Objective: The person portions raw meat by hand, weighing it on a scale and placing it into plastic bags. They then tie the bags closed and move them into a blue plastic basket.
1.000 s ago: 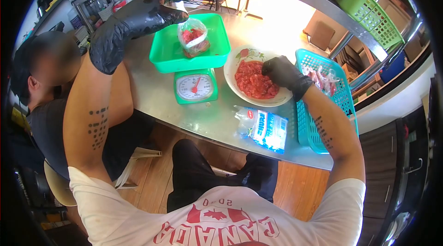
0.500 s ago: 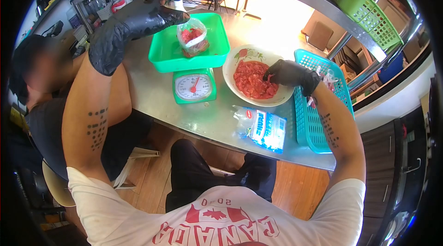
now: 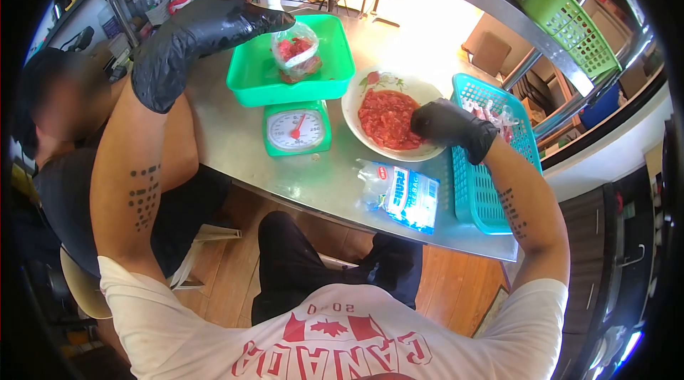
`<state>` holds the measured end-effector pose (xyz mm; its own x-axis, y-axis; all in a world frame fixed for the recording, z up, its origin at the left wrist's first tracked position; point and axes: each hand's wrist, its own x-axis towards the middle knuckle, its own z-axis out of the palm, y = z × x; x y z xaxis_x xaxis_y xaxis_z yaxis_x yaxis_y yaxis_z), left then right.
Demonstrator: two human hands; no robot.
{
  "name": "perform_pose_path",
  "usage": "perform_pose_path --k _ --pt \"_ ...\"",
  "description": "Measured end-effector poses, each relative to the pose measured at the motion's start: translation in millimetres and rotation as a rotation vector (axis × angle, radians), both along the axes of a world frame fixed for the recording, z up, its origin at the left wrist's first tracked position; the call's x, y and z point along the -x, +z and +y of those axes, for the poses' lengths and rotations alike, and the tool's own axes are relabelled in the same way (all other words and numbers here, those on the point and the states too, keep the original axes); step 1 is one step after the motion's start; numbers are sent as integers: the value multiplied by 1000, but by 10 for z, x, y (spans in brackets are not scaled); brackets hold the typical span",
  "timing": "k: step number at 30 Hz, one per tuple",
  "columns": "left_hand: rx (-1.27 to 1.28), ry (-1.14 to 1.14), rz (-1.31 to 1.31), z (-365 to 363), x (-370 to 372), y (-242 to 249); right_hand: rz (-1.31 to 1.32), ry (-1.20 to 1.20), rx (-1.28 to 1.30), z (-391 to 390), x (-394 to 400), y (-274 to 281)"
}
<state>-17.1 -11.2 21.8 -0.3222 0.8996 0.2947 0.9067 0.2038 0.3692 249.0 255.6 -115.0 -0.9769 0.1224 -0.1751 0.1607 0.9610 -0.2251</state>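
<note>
meat bag sits in the green tray atop the scale, its mouth pinched shut-fingered by the left hand so it stays upright for weighing. right hand, fingers curled together, has drawn back from the meat bowl toward its rim.

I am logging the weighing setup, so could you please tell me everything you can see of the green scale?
The green scale stands upright on the steel table, left of the white bowl of red meat. It looks like plastic: a squat body with a round white dial and red needle pointing up and slightly right, topped by a wide, shallow green tray. A clear bag of meat rests in the tray, its top pinched by the gloved left hand.
</note>
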Motion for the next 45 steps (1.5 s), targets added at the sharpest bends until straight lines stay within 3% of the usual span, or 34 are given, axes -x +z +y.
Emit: perform_pose_path --k 2,10,13,15,16,18,20,22,23,26,28,30,32,34,36,38,40,41,42,44,45 --pt "77 89 -42 -24 -145 96 29 24 -4 6 -34 -51" --pt "71 84 -59 -48 -160 112 29 81 -52 6 -66 -54" --pt "71 66 -97 -56 -186 123 52 48 84 98 -34 -1" --pt "51 61 -108 -45 -146 96 221 159 241 223 -3 65" --pt "63 74 12 -29 -69 57 222 161 239 244 -22 96" --pt "73 94 137 -39 -80 78 145 -67 413 256 -35 215" --pt "153 122 -84 -65 -226 154 149 -17 404 219 -34 251" --pt "106 130 0 -58 -172 89 248 74 482 251 -17 223" --pt "110 149 -93 -50 -178 73 245 80 483 240 -20 196" --pt "138 152 -288 50 -109 5 175 -39 359 120 36 307" --pt "169 126 -350 59 -93 -45 388 -235 792 60 119 481" --pt "155 147 -287 91 -132 -47 586 67 910 -25 182 759" --pt "212 157 -166 175 -113 -60 699 181 804 -151 393 977" --pt "187 99 -277 197 -65 -79 994 763 -327 -137 656 1202" --pt "162 44 -387 206 -53 -79 1001 727 -312 -428 860 1355" --pt "67 1 -451 202 -61 -79 901 673 421 -549 1282 1235" --pt "93 9 -298 219 81 -145 583 102 875 -871 1398 1303" --pt "115 16 -148 219 136 -164 511 188 539 -558 1769 1074" --pt "116 17 -147 205 131 -163 548 113 484 -864 1656 1148" --pt "38 -30 -488 176 96 -152 443 -40 247 -1088 1590 1232" --pt "36 -28 -491 169 97 -143 440 -38 246 -1141 1578 1242"
